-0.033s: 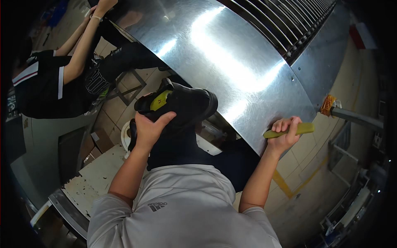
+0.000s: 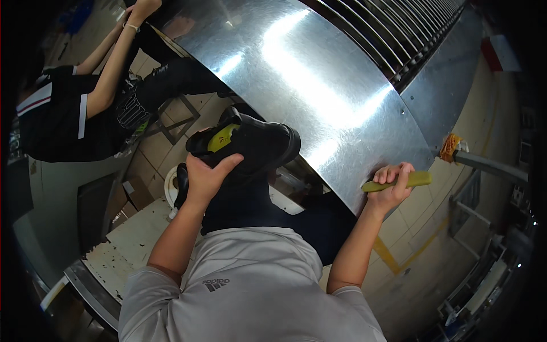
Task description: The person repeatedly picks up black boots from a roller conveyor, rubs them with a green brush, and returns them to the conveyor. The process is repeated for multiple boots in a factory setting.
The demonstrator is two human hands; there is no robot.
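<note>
hardly anything had moved since the earlier frame: the left hand, the right hand and what they held kept almost the same places around the metal tabletop, and only the view itself had shifted slightly.

the left thumb lay pressed along the side of a black shoe, pinching it near the heel, while the rest of that hand's grip was hidden underneath. the right fingers were curled tightly round a yellow-green bar, whose plain end stuck out past the tabletop's right corner. whether the knuckles rested on the metal, i could not tell.

to hold this well, i judged, the thumb needed to stay flat and firm so the shoe would not roll, and the bar wanted a snug grip, its thin end kept clear of the shoe until wanted.

the shoe sat within the left hand's grasp, at the tabletop's near edge, tilted, its toe pointing toward the metal and its opening, with a yellow-green insole, facing away from it. it lay well apart from the right hand.

farther out, metal bars ran beyond the tabletop's far side, and to its left a co-worker was beside a stool.
</note>
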